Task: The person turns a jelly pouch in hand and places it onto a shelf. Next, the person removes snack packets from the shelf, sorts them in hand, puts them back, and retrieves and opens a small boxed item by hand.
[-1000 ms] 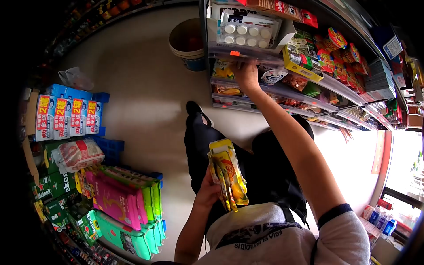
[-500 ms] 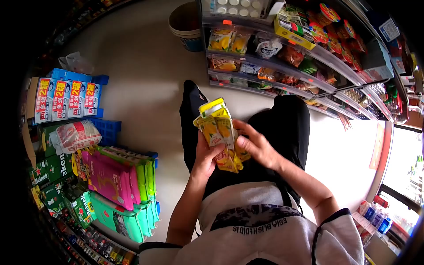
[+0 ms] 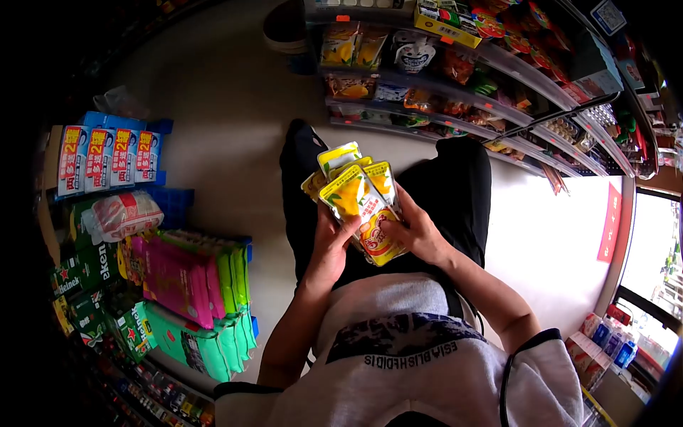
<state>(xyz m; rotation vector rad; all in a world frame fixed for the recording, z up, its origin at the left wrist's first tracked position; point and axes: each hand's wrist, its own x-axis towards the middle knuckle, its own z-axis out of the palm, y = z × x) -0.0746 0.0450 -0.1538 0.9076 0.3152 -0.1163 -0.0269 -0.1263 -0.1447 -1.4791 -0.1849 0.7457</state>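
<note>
Several yellow-and-white snack packets (image 3: pixel 356 196) with yellow fruit pictures are stacked and slightly fanned in front of my lap. My left hand (image 3: pixel 331 245) is closed round the near left side of the stack, its thumb lying on the front packet. On the right edge, my right hand (image 3: pixel 423 231) grips the same packets, thumb over the front one and fingers behind, mostly hidden. The front packet shows a red and orange emblem at its lower end. Behind it, other packets stick out at the top and left.
A shelf rack (image 3: pixel 427 103) holds similar yellow packets (image 3: pixel 353 46), pouches and cup noodles. A bucket (image 3: pixel 286 28) stands beside it. To the left are green beer cartons (image 3: pixel 89 267), pink bags (image 3: pixel 174 277), mint-green bags (image 3: pixel 192 338) and blue-and-white boxes (image 3: pixel 107 156).
The packets have turned face-up and spread into a fan. My right hand has moved from over the stack to its right edge. The view has shifted slightly.
</note>
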